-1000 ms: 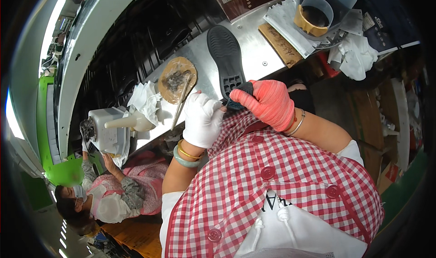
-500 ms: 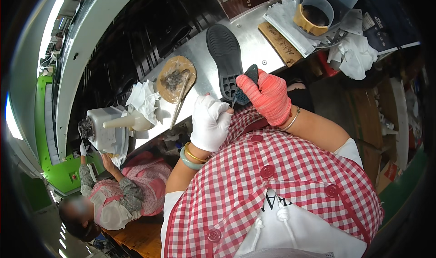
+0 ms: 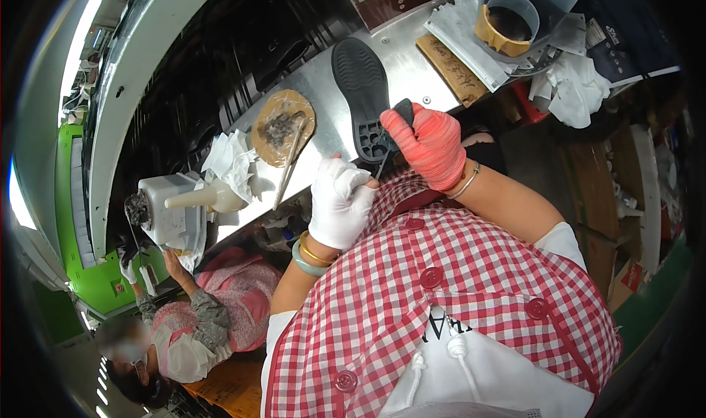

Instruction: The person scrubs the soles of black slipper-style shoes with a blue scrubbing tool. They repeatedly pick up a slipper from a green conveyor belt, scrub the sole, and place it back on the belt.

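A dark flat piece [image 3: 404, 110] is gripped by the right hand [image 3: 429, 149], one end protruding from the grasp. The left hand [image 3: 338, 203] is curled; whether anything is pinched there cannot be told. Just beyond both hands, a black shoe sole [image 3: 360, 76] is seen.

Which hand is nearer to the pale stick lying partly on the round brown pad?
Left. The left hand is just right of the pale stick, apart from it; the right hand is farther right, beyond the black sole.
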Tool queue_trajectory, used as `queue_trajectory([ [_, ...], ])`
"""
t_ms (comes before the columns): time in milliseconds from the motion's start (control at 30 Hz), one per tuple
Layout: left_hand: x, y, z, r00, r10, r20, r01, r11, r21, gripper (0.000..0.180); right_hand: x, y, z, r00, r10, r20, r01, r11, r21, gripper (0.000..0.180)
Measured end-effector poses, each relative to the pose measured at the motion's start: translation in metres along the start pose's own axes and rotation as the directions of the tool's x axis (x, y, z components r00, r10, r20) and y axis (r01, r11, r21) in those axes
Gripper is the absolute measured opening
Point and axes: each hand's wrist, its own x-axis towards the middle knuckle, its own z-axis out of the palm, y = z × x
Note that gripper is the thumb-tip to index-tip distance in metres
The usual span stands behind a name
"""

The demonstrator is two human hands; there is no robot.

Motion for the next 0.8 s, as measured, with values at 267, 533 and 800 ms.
queue_trajectory([
  [267, -0.003, 0.004, -0.012, 0.998, -0.059, 0.005, 0.059, 0.998, -0.015, 0.017, 0.007, 0.004, 0.000, 0.973, 0.231, -0.011, -0.229, 0.969, 0.090, 0.020],
  [533, -0.001, 0.017, -0.015, 1.000, -0.003, 0.021, 0.003, 0.999, 0.042, 0.015, 0.021, 0.015, 0.012, 0.802, 0.590, -0.095, -0.457, 0.708, 0.538, 0.022],
  [800, -0.011, -0.012, -0.027, 0.926, -0.344, -0.156, 0.325, 0.936, -0.134, 0.010, 0.029, 0.014, -0.009, 0.653, 0.734, 0.185, -0.620, 0.379, 0.687, 0.016],
])
